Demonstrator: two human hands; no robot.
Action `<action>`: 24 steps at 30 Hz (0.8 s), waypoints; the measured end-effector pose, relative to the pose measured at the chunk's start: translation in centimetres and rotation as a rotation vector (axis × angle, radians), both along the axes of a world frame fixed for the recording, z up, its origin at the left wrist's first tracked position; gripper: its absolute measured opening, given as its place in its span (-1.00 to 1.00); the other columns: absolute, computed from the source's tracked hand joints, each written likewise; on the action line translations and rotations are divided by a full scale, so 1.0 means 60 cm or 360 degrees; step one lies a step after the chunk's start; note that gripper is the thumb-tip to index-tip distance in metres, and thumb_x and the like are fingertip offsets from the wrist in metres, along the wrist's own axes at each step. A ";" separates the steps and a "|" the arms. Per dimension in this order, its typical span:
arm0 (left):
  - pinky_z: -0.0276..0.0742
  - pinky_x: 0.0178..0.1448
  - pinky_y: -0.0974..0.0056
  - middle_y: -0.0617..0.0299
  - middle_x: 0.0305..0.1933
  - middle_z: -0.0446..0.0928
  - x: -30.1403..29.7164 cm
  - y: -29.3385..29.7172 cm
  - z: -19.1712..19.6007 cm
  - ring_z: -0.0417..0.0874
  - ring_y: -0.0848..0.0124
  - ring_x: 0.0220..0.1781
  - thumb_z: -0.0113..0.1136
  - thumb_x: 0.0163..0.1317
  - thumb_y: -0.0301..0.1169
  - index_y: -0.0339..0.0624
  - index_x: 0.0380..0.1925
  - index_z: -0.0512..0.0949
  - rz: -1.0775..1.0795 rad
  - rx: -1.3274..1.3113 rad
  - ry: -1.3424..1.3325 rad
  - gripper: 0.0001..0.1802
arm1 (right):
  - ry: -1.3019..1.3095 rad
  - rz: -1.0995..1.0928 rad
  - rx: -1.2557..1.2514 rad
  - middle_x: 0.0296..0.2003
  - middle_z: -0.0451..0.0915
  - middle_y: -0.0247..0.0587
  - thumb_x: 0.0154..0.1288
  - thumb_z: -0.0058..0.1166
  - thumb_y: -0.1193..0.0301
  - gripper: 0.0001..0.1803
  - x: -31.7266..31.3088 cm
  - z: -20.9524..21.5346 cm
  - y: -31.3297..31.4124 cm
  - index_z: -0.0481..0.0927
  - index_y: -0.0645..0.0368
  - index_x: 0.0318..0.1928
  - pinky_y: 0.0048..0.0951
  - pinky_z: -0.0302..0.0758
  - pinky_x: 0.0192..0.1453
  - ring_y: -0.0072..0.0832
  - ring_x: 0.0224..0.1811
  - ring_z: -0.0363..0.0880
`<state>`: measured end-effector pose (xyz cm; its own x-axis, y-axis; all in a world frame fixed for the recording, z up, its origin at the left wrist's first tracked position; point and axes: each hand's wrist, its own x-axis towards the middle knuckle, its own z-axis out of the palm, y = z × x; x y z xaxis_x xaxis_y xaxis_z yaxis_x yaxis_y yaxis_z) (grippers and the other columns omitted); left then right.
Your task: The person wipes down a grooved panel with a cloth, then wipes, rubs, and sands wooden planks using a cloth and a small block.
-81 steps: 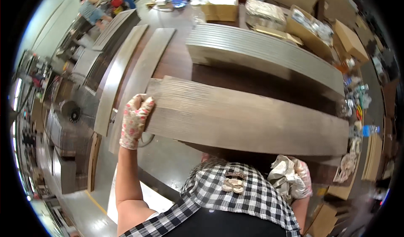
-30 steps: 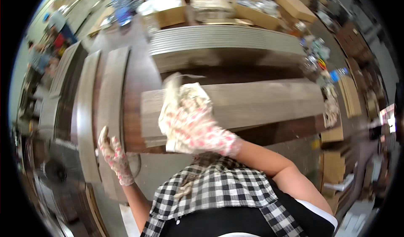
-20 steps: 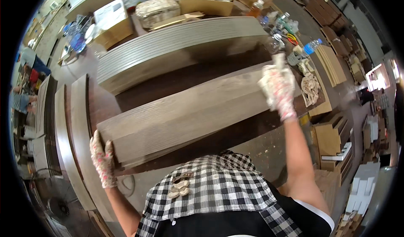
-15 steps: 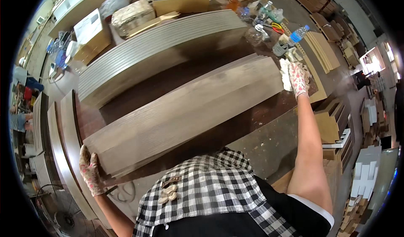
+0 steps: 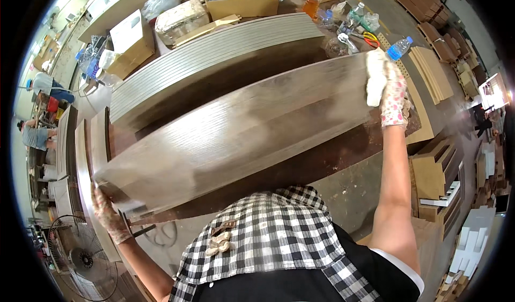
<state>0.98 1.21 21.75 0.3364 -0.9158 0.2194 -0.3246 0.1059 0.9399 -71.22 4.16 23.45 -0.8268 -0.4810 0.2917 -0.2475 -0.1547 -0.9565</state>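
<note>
At the far left a round caged fan (image 5: 84, 258) stands low, and beyond it two people are at work in the background. Two long, narrow panels (image 5: 100, 141) lie side by side just left of the main board. The left hand (image 5: 111, 214), in a flower-printed glove, is at the left end of the wood-grained board (image 5: 241, 125); blur there makes it hard to tell whether its grip is closed on the edge. The board slants across the dark tabletop (image 5: 332, 155), its left end nearer the person and its right end farther away. Behind it runs a long stack of panels (image 5: 214, 68), edges showing, with an open carton of containers (image 5: 242, 0) past that. Farther right stands a bottle of orange liquid (image 5: 312, 4). The right hand (image 5: 394, 95), gloved alike, grips a white cloth (image 5: 376, 82) at the board's right end, near a blue-labelled bottle (image 5: 399, 49).
</note>
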 end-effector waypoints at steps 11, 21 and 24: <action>0.49 0.13 0.30 0.07 0.21 0.39 -0.038 0.107 0.000 0.46 0.31 0.16 0.01 0.22 -0.59 -0.19 0.25 0.22 0.0371 0.0184 0.0733 -0.45 | -0.0428 0.0576 -0.0447 -0.01 0.49 -0.05 0.41 -0.32 0.20 -0.52 -0.098 -0.213 0.119 0.42 0.33 0.08 -0.29 0.44 0.10 -0.27 0.02 0.47; 0.47 0.16 0.30 0.07 0.15 0.40 -0.014 0.120 -0.052 0.50 0.34 0.09 0.00 0.22 -0.61 -0.28 0.21 0.28 0.0216 0.0217 0.1023 -0.50 | 0.0155 -0.0230 -0.0002 -0.35 0.56 -0.20 0.36 -0.17 0.24 -0.67 -0.066 0.064 0.148 0.54 0.26 -0.21 -0.48 0.57 -0.32 -0.49 -0.37 0.55; 0.46 0.17 0.32 0.05 0.16 0.39 -0.033 0.119 -0.037 0.49 0.34 0.09 0.00 0.22 -0.61 -0.31 0.20 0.27 0.0179 0.0216 0.1046 -0.50 | 0.0239 0.0200 0.0670 -0.14 0.51 -0.17 0.34 -0.14 0.16 -0.56 0.124 0.018 0.095 0.48 0.25 0.01 -0.37 0.46 -0.02 -0.44 -0.15 0.49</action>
<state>-1.01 8.35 19.50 0.4555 -0.8724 -0.1772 0.3161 -0.0276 0.9483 -63.78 9.86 24.55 -0.7178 -0.6773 0.1616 -0.3924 0.2017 -0.8974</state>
